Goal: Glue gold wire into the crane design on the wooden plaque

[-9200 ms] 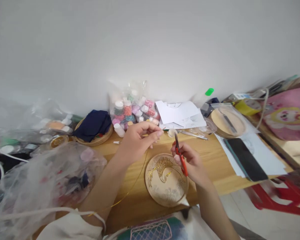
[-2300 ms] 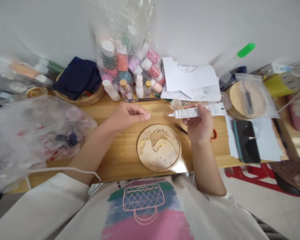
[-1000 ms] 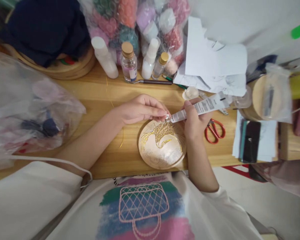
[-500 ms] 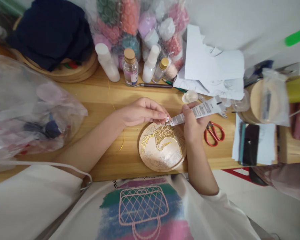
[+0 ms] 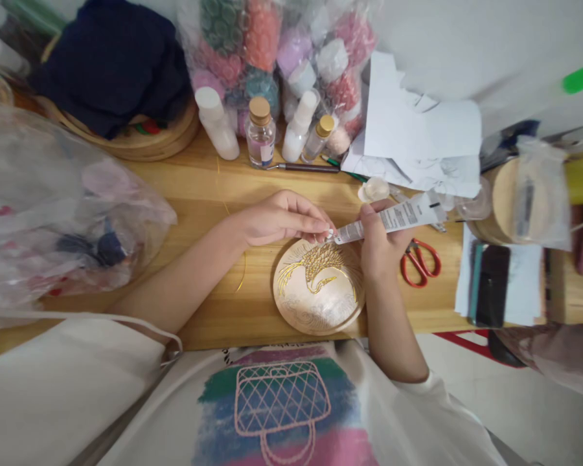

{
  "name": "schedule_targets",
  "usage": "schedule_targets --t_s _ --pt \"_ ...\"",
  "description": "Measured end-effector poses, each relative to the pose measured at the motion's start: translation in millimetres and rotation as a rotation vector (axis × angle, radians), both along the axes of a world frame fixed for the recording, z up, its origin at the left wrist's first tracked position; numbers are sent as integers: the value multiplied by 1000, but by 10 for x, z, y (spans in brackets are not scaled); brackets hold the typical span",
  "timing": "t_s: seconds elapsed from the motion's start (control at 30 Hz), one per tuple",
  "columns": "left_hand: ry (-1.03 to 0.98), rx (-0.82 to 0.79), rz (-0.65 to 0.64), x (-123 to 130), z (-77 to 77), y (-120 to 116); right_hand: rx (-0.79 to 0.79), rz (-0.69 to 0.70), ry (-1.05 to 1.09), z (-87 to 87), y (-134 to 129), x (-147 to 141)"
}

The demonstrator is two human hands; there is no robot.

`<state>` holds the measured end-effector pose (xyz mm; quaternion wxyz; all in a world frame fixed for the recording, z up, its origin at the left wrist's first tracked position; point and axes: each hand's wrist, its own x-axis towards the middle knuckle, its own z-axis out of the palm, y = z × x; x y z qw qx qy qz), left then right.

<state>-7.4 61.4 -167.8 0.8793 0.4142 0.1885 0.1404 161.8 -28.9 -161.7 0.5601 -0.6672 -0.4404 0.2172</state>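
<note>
My right hand (image 5: pixel 383 236) is wrapped around a white printed squeeze tube (image 5: pixel 408 215), its nozzle pointing left. At that nozzle my left hand (image 5: pixel 291 219) pinches a small white cap (image 5: pixel 330 234) between thumb and finger; whether the cap touches the tip I cannot tell. Just below both hands lies a round wooden disc (image 5: pixel 315 307) on the table, carrying a crane design in raised gold thread with pencil-like lines around it. A loose gold thread (image 5: pixel 243 275) runs over the wood to the left of the disc.
Red-handled scissors (image 5: pixel 420 262) lie right of my right hand. Behind stand several bottles (image 5: pixel 261 133) and a dark-handled tool (image 5: pixel 311 167). White papers (image 5: pixel 422 136) lean at the back. A plastic bag (image 5: pixel 78 213) fills the left, and a phone (image 5: pixel 490 285) rests on papers at right.
The whole view has shifted slightly, so things appear a little further right. Both hands keep nearly the same pose at the tube's nozzle.
</note>
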Motion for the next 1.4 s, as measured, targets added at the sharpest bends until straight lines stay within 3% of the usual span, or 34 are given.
schedule_targets --t_s 1.4 --pt "-9 -52 1 7 3 -1 61 -5 -3 -58 5 13"
